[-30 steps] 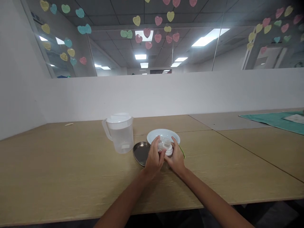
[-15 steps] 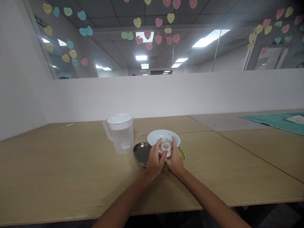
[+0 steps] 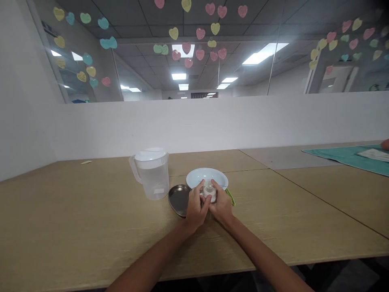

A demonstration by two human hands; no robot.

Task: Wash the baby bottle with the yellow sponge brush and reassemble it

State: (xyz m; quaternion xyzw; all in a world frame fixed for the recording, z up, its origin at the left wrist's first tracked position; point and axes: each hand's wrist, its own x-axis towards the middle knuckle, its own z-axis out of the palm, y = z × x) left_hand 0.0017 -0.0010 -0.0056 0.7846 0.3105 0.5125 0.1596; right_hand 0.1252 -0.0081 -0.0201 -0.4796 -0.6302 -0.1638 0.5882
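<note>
Between both hands is a small item with a clear dome and a white base [image 3: 209,193]. My left hand [image 3: 196,206] grips its left side, and my right hand [image 3: 221,205] grips its right side. Just behind them lies a pale blue-white shallow bowl [image 3: 199,175], its front partly hidden by the hands. A round dark metal tray [image 3: 178,199] sits at my left hand, which covers its right part. Beside the bowl, right of my right hand, a green strip-like object [image 3: 231,197] shows.
A clear plastic pitcher [image 3: 154,178] with a white lid stands left of the metal tray. A teal cloth [image 3: 337,154] with a white item [image 3: 375,154] lies at the far right, where part of another person's hand [image 3: 385,144] shows. A small flat piece [image 3: 86,162] lies back left.
The view has shifted slightly. My fingers have moved a little around the domed item, still held in both hands. Part of another person's hand has appeared at the right edge.
</note>
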